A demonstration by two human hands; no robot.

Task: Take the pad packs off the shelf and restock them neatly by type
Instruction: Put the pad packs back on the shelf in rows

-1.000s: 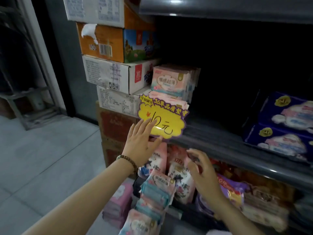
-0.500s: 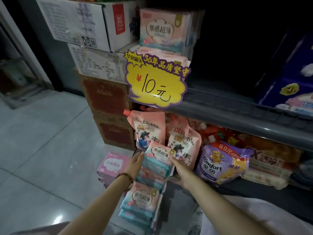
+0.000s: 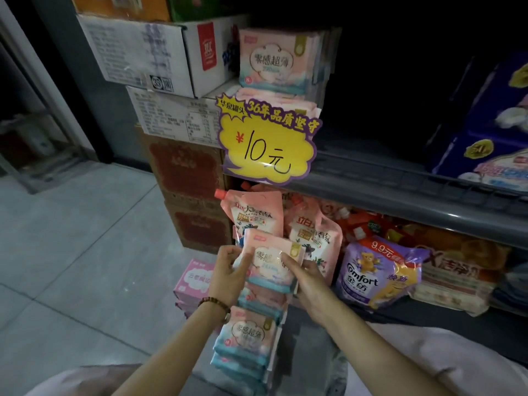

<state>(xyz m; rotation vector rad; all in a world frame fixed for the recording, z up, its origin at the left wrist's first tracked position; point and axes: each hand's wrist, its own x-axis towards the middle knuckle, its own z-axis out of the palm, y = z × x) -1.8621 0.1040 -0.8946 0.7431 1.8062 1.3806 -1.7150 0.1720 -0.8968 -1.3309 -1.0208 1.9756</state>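
pad pack (image 3: 271, 262): top of the stack (image 3: 248, 337), sandwiched right between the 2 hands
left hand (image 3: 230, 271): gripping its left edge, thumb on front
right hand (image 3: 310, 284): fingers clamped on its right side

left hand (image 3: 228, 271), right hand (image 3: 310, 280), fingers (image 3: 290, 264) curled inward

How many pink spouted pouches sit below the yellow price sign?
2: the left pouch directly under the sign, the right pouch beside the purple Comfort bag. More may hide behind them.
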